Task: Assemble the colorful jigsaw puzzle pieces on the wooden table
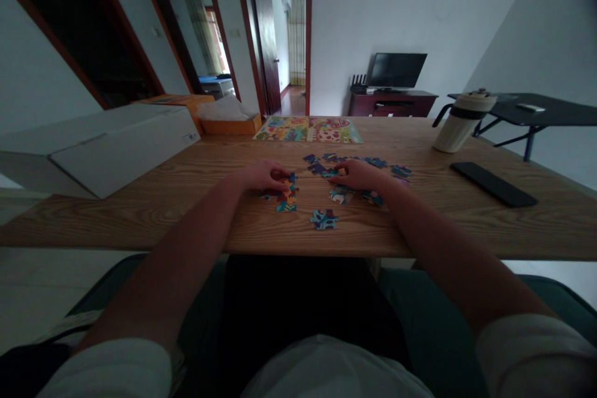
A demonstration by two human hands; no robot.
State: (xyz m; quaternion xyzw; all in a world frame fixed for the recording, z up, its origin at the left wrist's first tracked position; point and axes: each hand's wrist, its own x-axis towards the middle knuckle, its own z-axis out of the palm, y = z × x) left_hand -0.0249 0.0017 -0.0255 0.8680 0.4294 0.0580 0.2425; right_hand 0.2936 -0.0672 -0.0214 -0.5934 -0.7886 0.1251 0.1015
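My left hand rests at the left side of a small cluster of joined jigsaw pieces. Its thumb and fingers are curled onto the cluster's edge. Over the loose pieces to the right, my right hand has its fingers bent and pinched at a blue-green jigsaw piece; the fingers partly hide it. Another joined bit of puzzle lies alone nearer the table's front edge. Several dark blue pieces spread behind and beside my right hand, and a pale piece sits just below it.
On the wooden table, a colourful picture sheet lies at the back. A long white box and an orange open box stand at left. To the right are a black phone-like slab and a cream jug.
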